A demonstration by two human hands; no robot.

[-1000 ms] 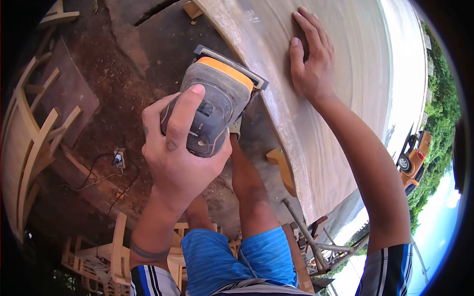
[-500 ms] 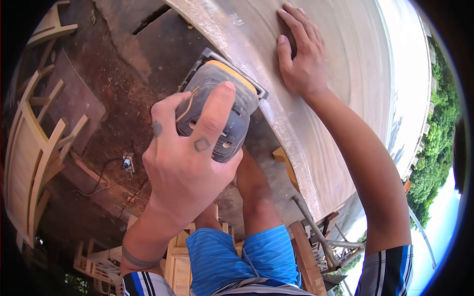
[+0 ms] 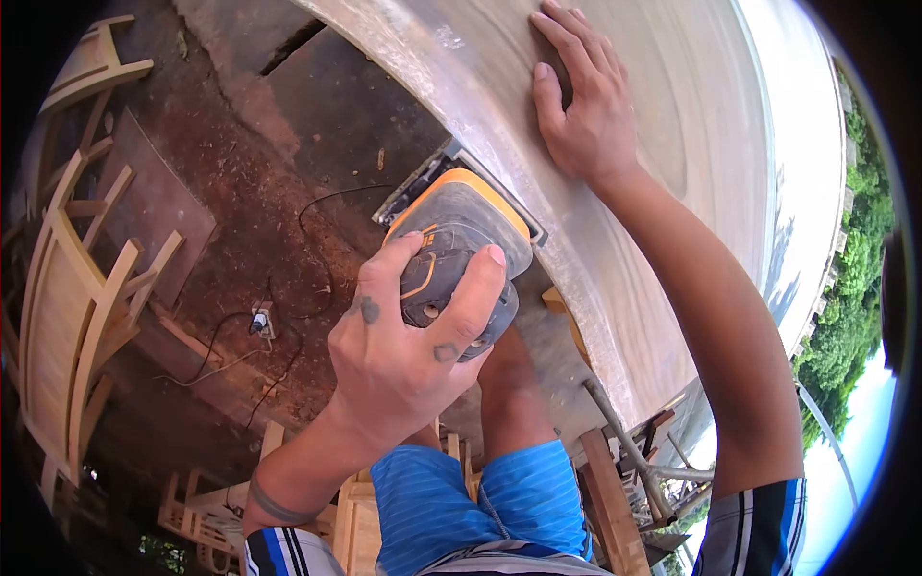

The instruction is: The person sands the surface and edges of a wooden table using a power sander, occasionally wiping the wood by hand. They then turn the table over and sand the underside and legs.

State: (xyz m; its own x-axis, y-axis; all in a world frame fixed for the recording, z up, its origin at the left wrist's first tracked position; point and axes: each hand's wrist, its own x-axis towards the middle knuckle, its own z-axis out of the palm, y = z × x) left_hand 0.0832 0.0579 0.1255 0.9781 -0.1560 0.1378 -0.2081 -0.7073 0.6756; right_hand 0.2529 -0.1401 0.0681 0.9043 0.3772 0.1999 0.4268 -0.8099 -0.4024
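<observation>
My left hand (image 3: 399, 350) is wrapped round the body of a black and orange electric sander (image 3: 466, 216). The sander is tilted, its flat pad against the rough pale edge of a large wooden slab (image 3: 653, 269). My thumb and fingers lie over the sander's dusty casing, and part of the grip is hidden beneath the palm. On top of the slab rests my right hand (image 3: 591, 120), palm down and fingers stretched out, holding nothing.
Wooden chair frames (image 3: 91, 298) stand on the dirt floor at left. A power socket (image 3: 260, 322) with plugged-in cords lies on the ground, and a thin black cord runs near the sander. Timber (image 3: 615, 504) and a forked branch (image 3: 634, 451) are at lower right.
My left hand and the sander have moved along the slab's edge, down and to the right in view, closer to my body. My right hand stays in nearly the same spot.
</observation>
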